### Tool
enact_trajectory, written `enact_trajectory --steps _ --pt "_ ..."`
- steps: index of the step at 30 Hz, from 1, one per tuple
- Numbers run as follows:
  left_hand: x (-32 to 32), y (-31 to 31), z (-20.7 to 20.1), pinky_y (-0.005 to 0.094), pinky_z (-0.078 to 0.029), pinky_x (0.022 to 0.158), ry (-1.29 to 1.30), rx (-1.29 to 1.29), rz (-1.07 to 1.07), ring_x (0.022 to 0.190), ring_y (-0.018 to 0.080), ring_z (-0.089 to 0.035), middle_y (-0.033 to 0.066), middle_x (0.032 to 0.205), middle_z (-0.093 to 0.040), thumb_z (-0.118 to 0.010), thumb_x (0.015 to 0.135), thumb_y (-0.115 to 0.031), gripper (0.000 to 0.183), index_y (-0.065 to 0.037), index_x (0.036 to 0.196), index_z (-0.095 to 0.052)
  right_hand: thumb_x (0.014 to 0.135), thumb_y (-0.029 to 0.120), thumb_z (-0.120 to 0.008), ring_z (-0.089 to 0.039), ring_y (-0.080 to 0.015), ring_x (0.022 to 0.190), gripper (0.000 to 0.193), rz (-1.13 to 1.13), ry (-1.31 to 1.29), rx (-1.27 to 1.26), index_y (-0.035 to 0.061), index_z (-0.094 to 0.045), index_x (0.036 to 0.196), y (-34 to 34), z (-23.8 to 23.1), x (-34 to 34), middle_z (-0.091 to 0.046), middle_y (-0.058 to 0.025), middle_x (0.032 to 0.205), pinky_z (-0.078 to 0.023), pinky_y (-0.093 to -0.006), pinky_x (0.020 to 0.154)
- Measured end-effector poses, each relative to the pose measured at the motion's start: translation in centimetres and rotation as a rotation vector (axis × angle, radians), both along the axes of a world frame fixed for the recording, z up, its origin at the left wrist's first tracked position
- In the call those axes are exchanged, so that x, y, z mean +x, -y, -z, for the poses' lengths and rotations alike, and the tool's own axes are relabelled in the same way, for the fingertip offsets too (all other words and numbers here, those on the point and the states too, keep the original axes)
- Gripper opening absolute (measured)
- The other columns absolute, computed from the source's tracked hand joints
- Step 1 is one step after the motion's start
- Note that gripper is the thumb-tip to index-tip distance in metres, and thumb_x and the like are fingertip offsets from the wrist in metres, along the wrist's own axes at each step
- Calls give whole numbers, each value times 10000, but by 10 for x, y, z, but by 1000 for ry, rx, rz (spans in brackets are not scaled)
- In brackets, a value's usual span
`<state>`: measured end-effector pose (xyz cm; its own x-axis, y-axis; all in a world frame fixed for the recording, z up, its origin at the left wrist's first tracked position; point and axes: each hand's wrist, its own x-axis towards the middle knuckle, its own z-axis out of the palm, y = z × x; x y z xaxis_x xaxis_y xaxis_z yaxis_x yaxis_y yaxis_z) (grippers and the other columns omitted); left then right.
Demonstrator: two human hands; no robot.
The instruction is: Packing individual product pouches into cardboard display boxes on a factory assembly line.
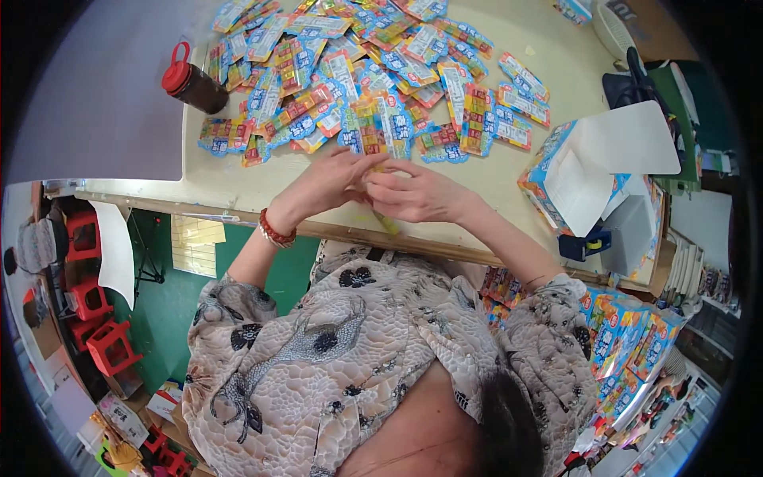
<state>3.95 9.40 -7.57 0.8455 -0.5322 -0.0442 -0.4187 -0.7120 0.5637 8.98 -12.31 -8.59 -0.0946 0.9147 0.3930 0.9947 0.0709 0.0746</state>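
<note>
Just inside the front edge of the table, my left hand [330, 184] and my right hand [419, 193] meet with fingers closed together. Between them is a thin yellow-green strip [387, 223]; its lower end pokes out under my right fingers, and the rest is mostly hidden. Directly beyond my fingertips lie colourful blister packs [372, 127] with blue scalloped cards and yellow and red pieces inside. They belong to a large loose heap [342, 67] spread over the far middle of the table. A red beaded bracelet [275, 230] circles my left wrist.
Left of the heap lies a dark bottle with a red lid [179, 77]. An open display box [568, 179] with raised white flaps stands on the right, with a dark blue tape dispenser [585, 245] near it. More boxes [624, 338] are stacked at lower right. Red stools [111, 347] stand at left.
</note>
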Motion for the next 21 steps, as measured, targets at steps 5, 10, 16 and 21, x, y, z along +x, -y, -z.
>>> enact_trajectory --steps 5,10,16,21 --pt "-34 -17 29 400 -456 766 -119 -210 -191 828 289 -584 94 933 -584 -769 740 -205 399 -63 1072 -600 752 134 -684 -474 -279 1200 510 423 -494 -5 132 -559 1246 -7 23 37 -534 -56 1226 -395 -426 1032" --pt "-44 -4 51 316 -468 657 -30 -325 -459 746 221 -583 80 867 -570 -785 747 -170 321 -20 967 -606 652 179 -786 -350 -311 1310 934 412 -381 -149 179 -308 1454 -49 16 82 -417 -101 1351 -245 -459 1138" --pt "-61 15 59 319 -501 716 -365 -534 -835 901 166 -590 103 1053 -592 -810 722 -155 338 -20 958 -610 673 155 -779 -457 -279 1150 632 375 -460 -194 117 -521 1249 -58 13 92 -518 -73 1149 -355 -455 1026" --pt "-61 25 75 366 -487 878 53 -618 -799 1098 263 -536 144 1266 -484 -822 685 -148 350 -25 939 -614 774 79 -715 -514 -163 854 304 520 -1112 305 69 -561 1036 -13 29 58 -544 -17 928 -430 -337 794"
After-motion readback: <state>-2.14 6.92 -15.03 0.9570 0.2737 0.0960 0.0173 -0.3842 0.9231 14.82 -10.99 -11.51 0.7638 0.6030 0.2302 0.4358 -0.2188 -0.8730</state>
